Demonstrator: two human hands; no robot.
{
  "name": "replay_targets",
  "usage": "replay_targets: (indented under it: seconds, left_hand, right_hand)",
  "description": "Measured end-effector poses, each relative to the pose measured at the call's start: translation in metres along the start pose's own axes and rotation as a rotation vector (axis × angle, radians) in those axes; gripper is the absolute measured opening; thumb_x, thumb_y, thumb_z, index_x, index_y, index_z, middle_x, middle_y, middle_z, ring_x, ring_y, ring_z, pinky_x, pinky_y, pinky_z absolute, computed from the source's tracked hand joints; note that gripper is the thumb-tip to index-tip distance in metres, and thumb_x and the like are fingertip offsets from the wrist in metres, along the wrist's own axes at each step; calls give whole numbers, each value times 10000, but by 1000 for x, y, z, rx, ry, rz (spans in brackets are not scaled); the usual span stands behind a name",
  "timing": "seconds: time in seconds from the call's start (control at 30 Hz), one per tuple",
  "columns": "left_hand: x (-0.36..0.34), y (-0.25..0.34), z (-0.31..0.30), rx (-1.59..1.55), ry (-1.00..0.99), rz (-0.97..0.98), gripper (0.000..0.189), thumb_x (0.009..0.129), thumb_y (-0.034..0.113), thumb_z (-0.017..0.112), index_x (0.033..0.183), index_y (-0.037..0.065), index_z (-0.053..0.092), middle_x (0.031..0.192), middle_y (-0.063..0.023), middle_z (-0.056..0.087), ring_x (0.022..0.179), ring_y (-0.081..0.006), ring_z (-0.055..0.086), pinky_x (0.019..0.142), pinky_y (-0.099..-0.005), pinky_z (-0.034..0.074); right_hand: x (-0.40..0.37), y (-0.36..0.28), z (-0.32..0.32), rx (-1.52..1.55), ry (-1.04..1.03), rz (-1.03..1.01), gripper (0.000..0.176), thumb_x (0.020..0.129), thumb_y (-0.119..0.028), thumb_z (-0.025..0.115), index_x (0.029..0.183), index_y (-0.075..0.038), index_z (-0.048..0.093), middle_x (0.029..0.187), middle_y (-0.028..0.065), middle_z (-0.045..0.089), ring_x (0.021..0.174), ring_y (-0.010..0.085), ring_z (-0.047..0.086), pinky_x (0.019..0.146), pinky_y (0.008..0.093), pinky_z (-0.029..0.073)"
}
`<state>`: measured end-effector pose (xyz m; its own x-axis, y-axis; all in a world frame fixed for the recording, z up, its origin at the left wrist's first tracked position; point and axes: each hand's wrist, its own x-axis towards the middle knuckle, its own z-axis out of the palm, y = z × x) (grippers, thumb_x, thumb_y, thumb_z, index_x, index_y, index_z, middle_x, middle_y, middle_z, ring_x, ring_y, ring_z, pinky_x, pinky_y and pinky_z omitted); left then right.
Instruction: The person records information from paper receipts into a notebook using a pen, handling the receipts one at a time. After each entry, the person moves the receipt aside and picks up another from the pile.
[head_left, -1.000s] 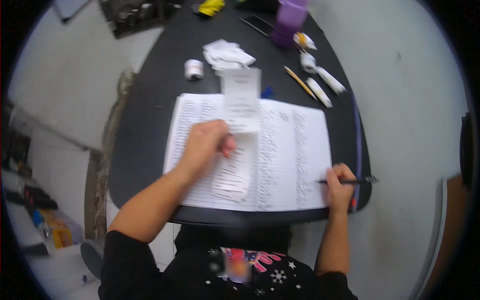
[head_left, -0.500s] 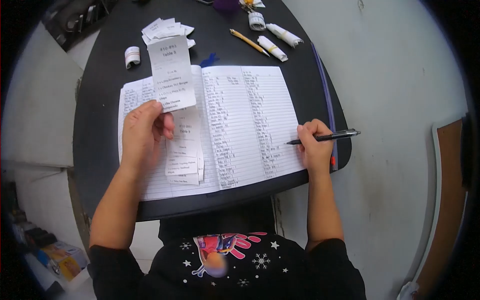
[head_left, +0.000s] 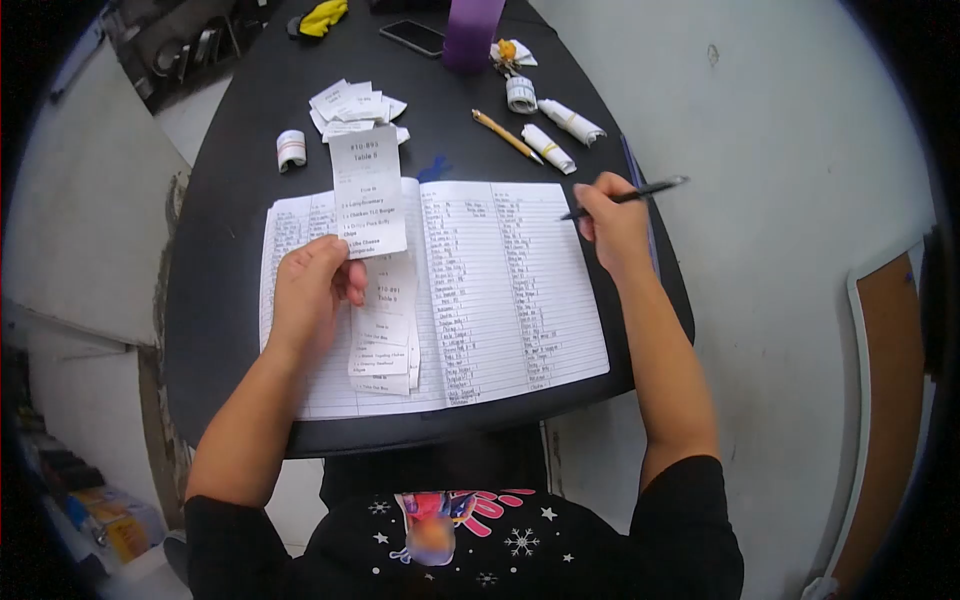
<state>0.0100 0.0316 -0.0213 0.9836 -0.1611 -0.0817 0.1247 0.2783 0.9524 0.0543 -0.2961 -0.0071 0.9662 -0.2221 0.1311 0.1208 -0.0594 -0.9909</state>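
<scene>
Over the left page of an open lined notebook [head_left: 560, 330], my left hand [head_left: 315, 295] pinches a printed receipt [head_left: 368, 190] by its lower edge. The receipt stands up with "Table 8" near its top. Below it, more receipts [head_left: 385, 345] lie overlapping on the left page, partly hidden by my hand and the held slip. My right hand [head_left: 612, 225] grips a black pen [head_left: 640, 197] near the right page's upper right edge, the tip pointing left. Columns of handwriting with small tally marks fill the right page.
Behind the notebook lie a pile of receipts [head_left: 355, 105], a small paper roll [head_left: 291, 150], a wooden pen [head_left: 507, 137] and rolled paper bundles [head_left: 570, 122]. Farther back are a phone [head_left: 413, 38], a purple object [head_left: 468, 35] and a yellow item [head_left: 323, 18]. A wall stands right of the table.
My right hand has moved up the right page with the pen, from its middle to near the top edge. My left hand still holds the receipt. The camera view has shifted slightly.
</scene>
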Motion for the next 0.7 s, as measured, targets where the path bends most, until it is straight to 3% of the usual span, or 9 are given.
replay_targets:
  seconds: [0.27,0.4,0.6,0.7]
  left_hand:
    - [1,2,-4,-19,31,-20,254,911,170,442,777,-2,572,652,-66,563,545,-115,490,556,-246,425]
    - [0,5,1,-3,60,-46,258,911,165,432,779,-7,572,646,-67,560,551,-116,488,562,-248,420]
    - [1,5,0,-44,53,-44,265,913,161,420,756,-3,557,629,-72,557,540,-113,489,555,-248,425]
    - [1,5,0,-16,46,-25,263,915,164,423,750,2,549,629,-75,562,535,-113,492,550,-247,428]
  right_hand:
    - [50,46,2,-101,-69,-1,309,780,-36,618,575,-106,398,514,-8,425,386,59,383,351,219,294]
    - [43,40,-1,29,-3,59,296,760,-64,635,560,-89,419,500,-22,425,413,47,362,381,231,278]
    - [48,48,-2,-267,45,-19,288,739,-83,647,549,-63,431,498,-26,442,457,52,383,427,241,295]
    - [47,46,1,-372,46,-128,316,781,-61,629,560,-90,405,485,-21,437,404,44,397,379,213,290]
